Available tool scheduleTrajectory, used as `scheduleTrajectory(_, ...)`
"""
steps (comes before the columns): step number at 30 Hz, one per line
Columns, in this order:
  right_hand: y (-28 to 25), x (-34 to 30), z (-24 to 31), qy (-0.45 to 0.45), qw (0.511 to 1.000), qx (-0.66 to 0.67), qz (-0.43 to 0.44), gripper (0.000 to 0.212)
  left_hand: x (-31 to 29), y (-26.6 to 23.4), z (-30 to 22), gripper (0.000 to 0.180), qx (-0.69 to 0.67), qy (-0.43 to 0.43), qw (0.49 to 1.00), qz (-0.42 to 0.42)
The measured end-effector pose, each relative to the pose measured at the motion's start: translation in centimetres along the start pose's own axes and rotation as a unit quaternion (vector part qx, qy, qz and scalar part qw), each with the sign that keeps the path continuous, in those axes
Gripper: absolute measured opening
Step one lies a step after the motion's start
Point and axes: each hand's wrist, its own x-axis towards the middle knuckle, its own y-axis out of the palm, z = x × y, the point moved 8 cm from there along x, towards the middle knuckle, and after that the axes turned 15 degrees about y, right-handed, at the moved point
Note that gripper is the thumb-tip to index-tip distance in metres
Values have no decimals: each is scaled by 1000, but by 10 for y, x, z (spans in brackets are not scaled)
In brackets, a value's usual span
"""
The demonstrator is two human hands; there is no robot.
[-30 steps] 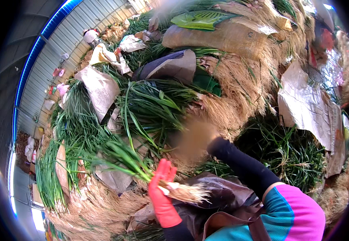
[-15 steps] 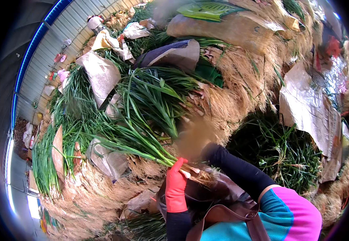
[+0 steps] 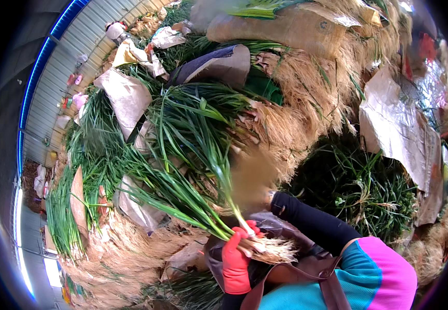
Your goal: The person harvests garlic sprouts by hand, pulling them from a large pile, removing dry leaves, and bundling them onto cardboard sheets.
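1. Left hand in red rubber glove [image 3: 236,261], fingers clamped round a bunch of long green onions with pale roots [image 3: 203,196]; near, centre.
2. Right hand [image 3: 252,178] blurred above, just right of the leaves; finger state impossible to tell.
3. Brown paper sheets [image 3: 126,95] far left.

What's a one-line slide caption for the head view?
Red-gloved left hand grips a bunch of green onions near the roots, amid piled greens and straw.
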Motion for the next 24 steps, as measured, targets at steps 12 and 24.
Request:
scheduleTrajectory(12,1,-47,20,-181,940,-150,-247,22,-8,8,-14,16,-1,55,998,-38)
scheduleTrajectory(24,73,-17,26,13,932,261,252,27,-48,18,-4,15,-383,32,908,165)
